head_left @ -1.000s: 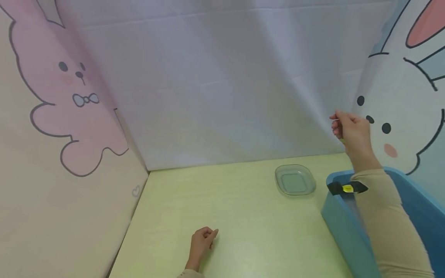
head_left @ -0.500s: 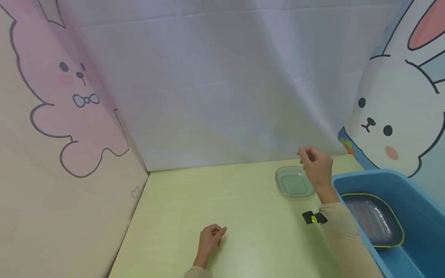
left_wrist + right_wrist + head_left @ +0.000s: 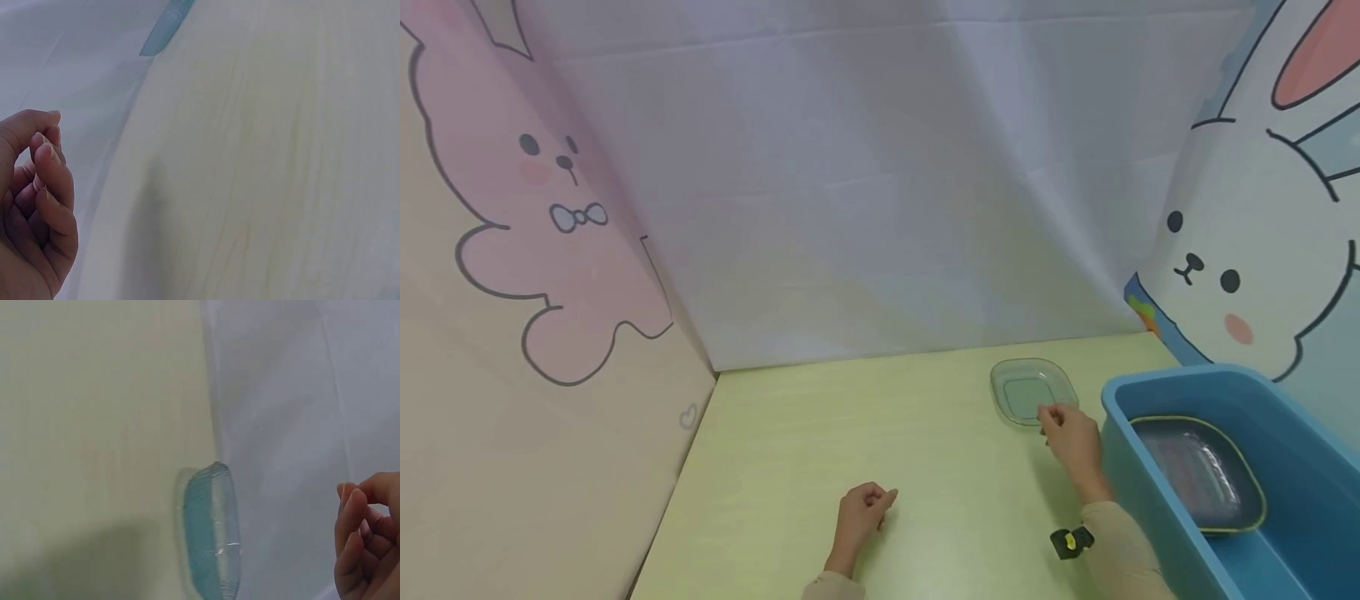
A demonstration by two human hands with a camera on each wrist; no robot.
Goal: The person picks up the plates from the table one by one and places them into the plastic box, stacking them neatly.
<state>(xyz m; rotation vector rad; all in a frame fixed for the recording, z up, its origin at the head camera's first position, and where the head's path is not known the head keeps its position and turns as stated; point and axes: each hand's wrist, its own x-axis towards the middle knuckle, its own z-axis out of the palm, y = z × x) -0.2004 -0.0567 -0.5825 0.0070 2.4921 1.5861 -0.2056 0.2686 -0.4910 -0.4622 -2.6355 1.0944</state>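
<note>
In the head view, a clear, greenish glass dish (image 3: 1021, 385) with rounded corners lies toward the back right of the table. My right hand (image 3: 1073, 446) hovers at its near right edge, overlapping the rim from above; whether they touch is hard to tell in the head view, but the right wrist view shows the dish (image 3: 203, 537) apart from the hand (image 3: 369, 540). Its fingers are loosely curled around nothing. Near the table's front, my left hand (image 3: 859, 518) is also loosely curled; the left wrist view shows no object in its fingers (image 3: 57, 172).
A blue plastic bin (image 3: 1138, 467) stands at the right, holding a dark, see-through dish (image 3: 1198, 475) with a yellowish rim. Behind the pale yellow table (image 3: 820, 425) hangs a white sheet (image 3: 865, 200). Side walls carry a pink rabbit (image 3: 572, 275) and a white rabbit (image 3: 1262, 225).
My right hand has come down and left from above the bin to the glass dish, uncovering the dish in the bin. The left hand has shifted slightly right.
</note>
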